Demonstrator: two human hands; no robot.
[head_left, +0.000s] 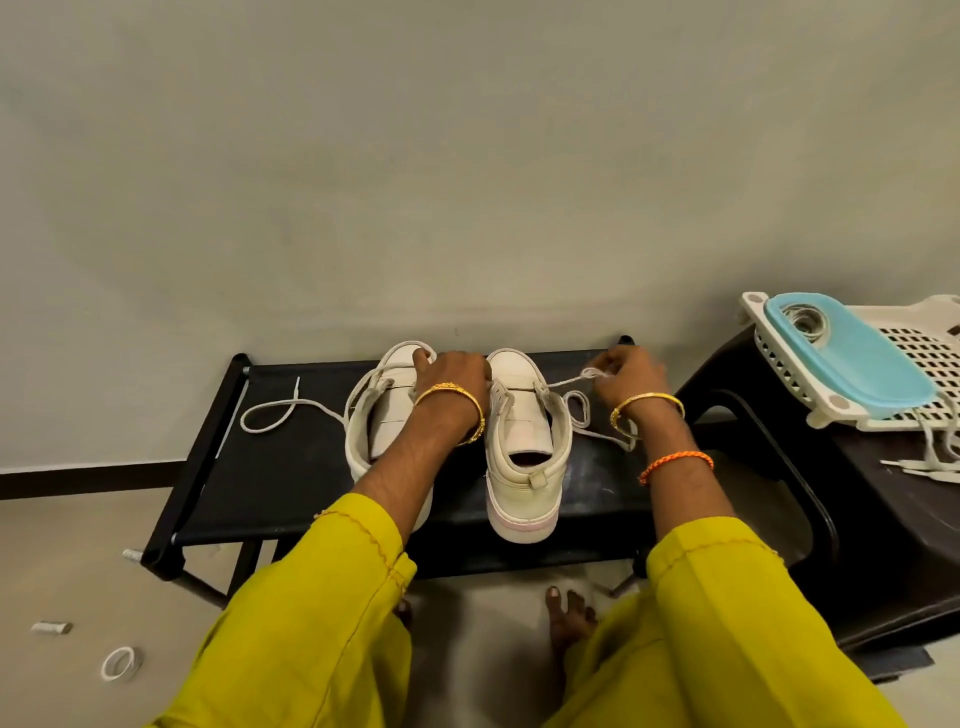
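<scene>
Evidently the lacing is only just begun. The right hand (628, 371) pinches the thin white shoelace (569, 383), drawn taut from the toe-end eyelets of the cream leather high-top right sneaker (524, 421) just left of it. The left hand (457, 375) curls over the toe of the matching left sneaker (382, 415), whose loose lace (270, 415) trails well to its left across the black fabric rack (291, 467). The upper eyelets on both look unthreaded.

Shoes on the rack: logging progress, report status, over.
Left grip rests on left shoe toe. Right grip pinches right shoe lace, taut. Nothing in the way.
</scene>
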